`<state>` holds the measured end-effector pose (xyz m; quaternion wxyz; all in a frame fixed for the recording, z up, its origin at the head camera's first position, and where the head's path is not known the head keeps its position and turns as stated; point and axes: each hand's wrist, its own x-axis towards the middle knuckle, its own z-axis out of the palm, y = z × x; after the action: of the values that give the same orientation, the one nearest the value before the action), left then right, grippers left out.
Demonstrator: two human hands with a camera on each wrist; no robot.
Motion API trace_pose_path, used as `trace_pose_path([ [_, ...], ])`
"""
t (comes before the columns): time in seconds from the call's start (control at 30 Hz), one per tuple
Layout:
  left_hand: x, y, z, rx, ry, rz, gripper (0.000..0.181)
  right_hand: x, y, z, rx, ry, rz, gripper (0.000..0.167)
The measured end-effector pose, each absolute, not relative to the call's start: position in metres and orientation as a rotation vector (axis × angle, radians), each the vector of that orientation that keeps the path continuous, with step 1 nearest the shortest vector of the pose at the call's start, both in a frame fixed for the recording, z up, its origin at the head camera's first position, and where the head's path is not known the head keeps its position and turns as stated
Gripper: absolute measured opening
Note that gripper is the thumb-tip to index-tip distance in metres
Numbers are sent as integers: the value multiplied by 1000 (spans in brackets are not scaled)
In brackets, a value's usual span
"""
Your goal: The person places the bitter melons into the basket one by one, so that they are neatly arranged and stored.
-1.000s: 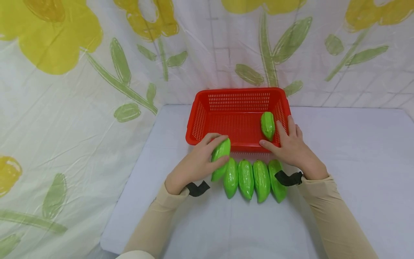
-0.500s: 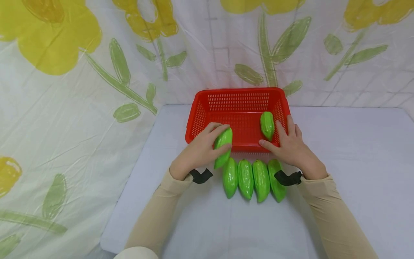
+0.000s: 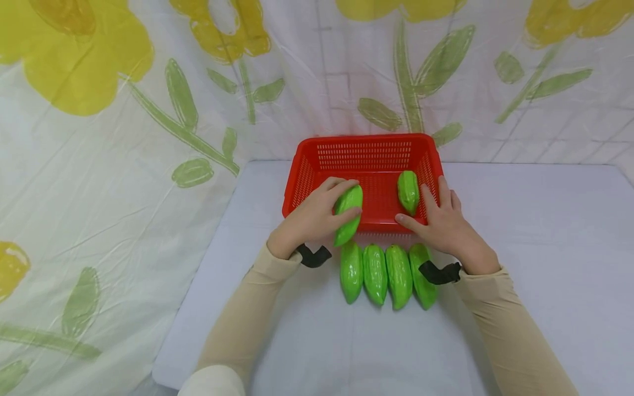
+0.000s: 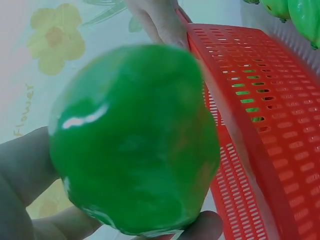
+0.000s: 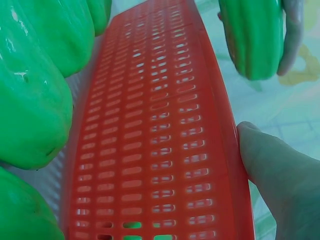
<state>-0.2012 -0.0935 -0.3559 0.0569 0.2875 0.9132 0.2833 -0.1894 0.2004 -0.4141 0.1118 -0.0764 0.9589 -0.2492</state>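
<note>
In the head view my left hand (image 3: 317, 214) grips a glossy green, ridged, tapered fruit (image 3: 349, 213), its kind unclear. The fruit is held above the front left of a red plastic basket (image 3: 364, 226), its lower end over the front rim. Close up in the left wrist view, fingers and thumb curl round the green fruit (image 4: 135, 145). My right hand (image 3: 443, 228) lies at the basket's front right corner, fingers spread; in the right wrist view its thumb (image 5: 270, 150) touches the rim. Another green fruit (image 3: 408, 192) lies inside the basket, beside my right fingers.
Several similar green fruits (image 3: 375, 275) lie side by side on the white table (image 3: 317, 341) in front of the basket. The right one is partly covered by a black wrist strap (image 3: 440, 273). A flower-printed cloth (image 3: 317, 77) hangs behind and at the left.
My left hand has carried the green fruit up from beside the row, forward and slightly right, over the basket's front rim. The right hand stays in place.
</note>
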Motion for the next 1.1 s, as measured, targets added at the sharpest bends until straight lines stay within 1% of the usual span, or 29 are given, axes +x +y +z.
trace_pose_path([
  [0.23, -221, -87, -358, 884, 2726, 887, 61, -189, 200, -413, -227, 2814, -739, 111],
  [0.67, -260, -62, -357, 873, 2690, 891, 60, -189, 199, -413, -214, 2804, -731, 113],
  [1.1, -286, -39, -343, 858, 2686, 813, 64, -189, 200, -413, -209, 2813, -719, 112],
])
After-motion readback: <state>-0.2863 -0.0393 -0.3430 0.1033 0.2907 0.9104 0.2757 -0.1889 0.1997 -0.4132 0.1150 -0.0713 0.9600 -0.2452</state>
